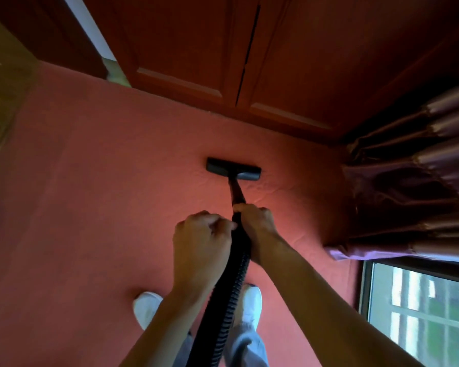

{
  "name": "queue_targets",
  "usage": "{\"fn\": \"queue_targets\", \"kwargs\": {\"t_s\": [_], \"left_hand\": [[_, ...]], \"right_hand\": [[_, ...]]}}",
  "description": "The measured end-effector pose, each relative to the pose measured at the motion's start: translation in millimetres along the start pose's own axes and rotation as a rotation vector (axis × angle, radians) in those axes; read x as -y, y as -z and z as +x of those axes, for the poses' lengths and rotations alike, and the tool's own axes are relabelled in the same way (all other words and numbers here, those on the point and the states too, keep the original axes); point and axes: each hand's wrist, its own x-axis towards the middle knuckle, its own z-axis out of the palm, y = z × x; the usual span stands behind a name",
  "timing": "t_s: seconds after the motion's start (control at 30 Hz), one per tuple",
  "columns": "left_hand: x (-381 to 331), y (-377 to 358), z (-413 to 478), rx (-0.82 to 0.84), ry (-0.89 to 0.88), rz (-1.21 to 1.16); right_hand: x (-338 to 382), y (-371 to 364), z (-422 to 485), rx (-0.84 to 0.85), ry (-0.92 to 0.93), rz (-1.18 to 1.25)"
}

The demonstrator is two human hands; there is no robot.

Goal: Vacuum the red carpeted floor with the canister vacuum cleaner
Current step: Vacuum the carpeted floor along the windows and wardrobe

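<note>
Am looking down through head camera. Right hand [257,229] wrapping around top of black ribbed hose [231,300], holding it firmly. Left hand [204,242] curling against hose from left; cannot tell whether actually gripping. Short tube [237,193] running from hands out to floor head [233,169], lying flat on red carpet [90,207] near far cupboard doors [196,62], curtain [408,181] at right. Am judging sweeping stroke in hand. Next move calling for drawing head back toward white shoes [146,305], then shifting sideways onto fresh strip.
</note>
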Motion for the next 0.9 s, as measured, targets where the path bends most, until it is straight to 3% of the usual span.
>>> {"fn": "queue_targets", "kwargs": {"t_s": [0.33, 0.63, 0.77, 0.9], "left_hand": [[12, -1, 54, 0.061, -0.219, 0.134], [28, 0, 66, 0.051, -0.202, 0.097], [25, 39, 64, 0.032, -0.148, -0.011], [19, 99, 48, 0.040, -0.111, -0.099]], "right_hand": [[50, -47, 54, -0.141, 0.153, -0.201], [50, -74, 57, -0.161, 0.164, -0.211], [48, -84, 38, -0.195, 0.157, -0.161], [36, -103, -4, -0.099, 0.084, -0.031]]}}
